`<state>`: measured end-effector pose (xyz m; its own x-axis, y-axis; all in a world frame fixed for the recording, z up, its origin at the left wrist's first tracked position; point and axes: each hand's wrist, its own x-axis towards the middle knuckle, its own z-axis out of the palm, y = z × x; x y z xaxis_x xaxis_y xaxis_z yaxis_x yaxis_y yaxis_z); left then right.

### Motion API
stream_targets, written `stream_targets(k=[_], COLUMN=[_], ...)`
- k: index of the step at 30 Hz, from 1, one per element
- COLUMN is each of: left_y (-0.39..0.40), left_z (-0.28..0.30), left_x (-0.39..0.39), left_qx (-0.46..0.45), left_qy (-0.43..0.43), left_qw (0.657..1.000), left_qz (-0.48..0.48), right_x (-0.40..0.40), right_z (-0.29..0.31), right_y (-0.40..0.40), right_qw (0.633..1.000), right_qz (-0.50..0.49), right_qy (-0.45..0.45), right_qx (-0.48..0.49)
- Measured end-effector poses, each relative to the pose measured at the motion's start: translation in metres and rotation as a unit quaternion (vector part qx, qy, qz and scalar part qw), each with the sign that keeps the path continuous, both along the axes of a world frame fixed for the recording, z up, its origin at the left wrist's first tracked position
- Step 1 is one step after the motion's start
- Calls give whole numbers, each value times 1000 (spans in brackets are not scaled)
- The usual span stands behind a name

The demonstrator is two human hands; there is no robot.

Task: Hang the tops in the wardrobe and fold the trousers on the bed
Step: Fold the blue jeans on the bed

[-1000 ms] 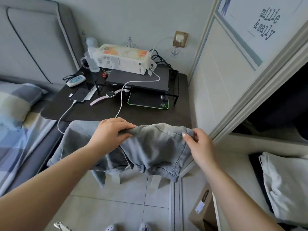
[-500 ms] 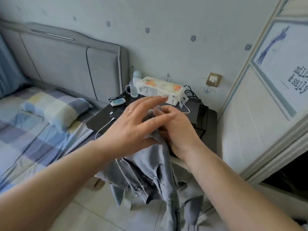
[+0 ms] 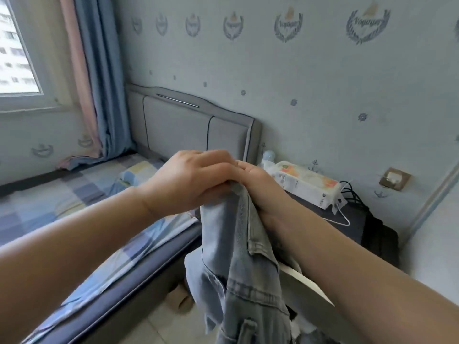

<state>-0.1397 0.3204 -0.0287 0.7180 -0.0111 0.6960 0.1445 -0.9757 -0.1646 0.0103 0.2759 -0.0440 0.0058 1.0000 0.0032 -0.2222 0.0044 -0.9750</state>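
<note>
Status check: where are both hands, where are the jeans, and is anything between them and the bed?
Left hand and right hand together, gripping jeans at top. Jeans hanging over floor, beside bed. Nothing seen in the way.

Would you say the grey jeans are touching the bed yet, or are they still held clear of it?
Apart. The head view shows both hands holding the grey jeans up, hanging over the floor beside the bed.

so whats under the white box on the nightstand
The white box lies on a dark raised shelf over the nightstand; a white cable trails across it. Whatever sits beneath the shelf is hidden by the right hand and the grey jeans.
</note>
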Motion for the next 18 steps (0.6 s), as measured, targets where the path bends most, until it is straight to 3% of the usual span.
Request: stream_targets(k=[3,5,7,9,11,14,18], left_y=[19,33,49,63,74,84,91], left_z=[6,8,11,19,30,43,52], left_x=[-40,-69,-98,-125,-149,-191,-257], left_qx=[-66,-127,-175,-197,-207,-206,-188], left_qy=[-65,-112,-158,-191,-211,-213,-210], left_qw=[994,979,957,939,928,925,926], left_qz=[67,117,166,206,227,237,252], right_x=[-30,-47,-61,-80,-108,-156,-209], right_z=[13,22,23,20,13,0,-4], right_y=[12,15,18,21,31,58,90], right_qw=[999,997,979,934,897,883,900], right_qz=[52,48,71,116,120,21,-40], right_qy=[-5,-62,-186,-329,-411,-424,-339], right_qx=[11,29,53,75,107,201,269])
